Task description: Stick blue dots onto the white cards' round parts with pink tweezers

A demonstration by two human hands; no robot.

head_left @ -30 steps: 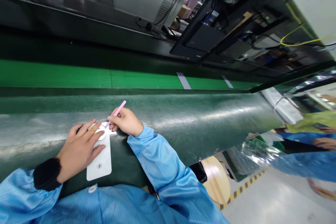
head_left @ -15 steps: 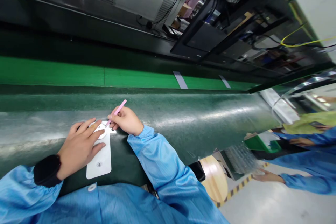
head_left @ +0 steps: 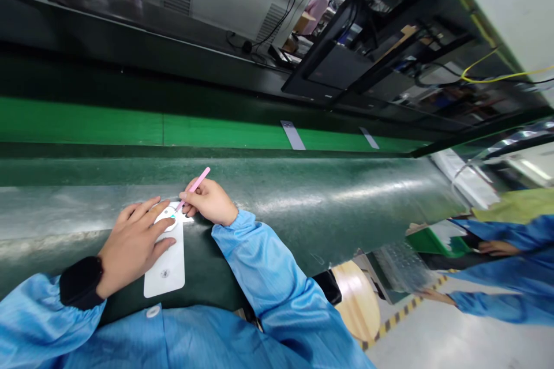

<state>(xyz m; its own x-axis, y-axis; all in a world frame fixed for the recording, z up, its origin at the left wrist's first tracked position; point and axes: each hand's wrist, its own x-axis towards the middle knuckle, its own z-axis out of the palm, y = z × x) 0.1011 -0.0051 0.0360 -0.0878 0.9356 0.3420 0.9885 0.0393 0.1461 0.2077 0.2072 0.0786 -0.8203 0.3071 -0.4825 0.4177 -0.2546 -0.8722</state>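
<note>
A flat white card-shaped part (head_left: 167, 268) lies on the dark green bench (head_left: 329, 196) in front of me. My left hand (head_left: 134, 242) rests on its upper end, fingers stretched out flat and pressing on a round white piece (head_left: 167, 220). My right hand (head_left: 210, 202) is closed in a pinch on a thin pink stick (head_left: 194, 185), whose lower tip touches the round piece just beside my left fingertips. A black watch (head_left: 80, 281) sits on my left wrist. Both arms wear blue sleeves.
A bright green conveyor belt (head_left: 86, 127) runs behind the bench, with two grey flat pieces (head_left: 293, 135) lying on it. Dark machinery and cables stand beyond. At the right, another person's blue-sleeved arms (head_left: 497, 294) work near a green tray (head_left: 426, 239). A round wooden stool (head_left: 357, 300) stands below.
My hands have hardly moved on the white part. The person at the right has shifted their arms, and the clear plastic sheet seen earlier there has moved away.
</note>
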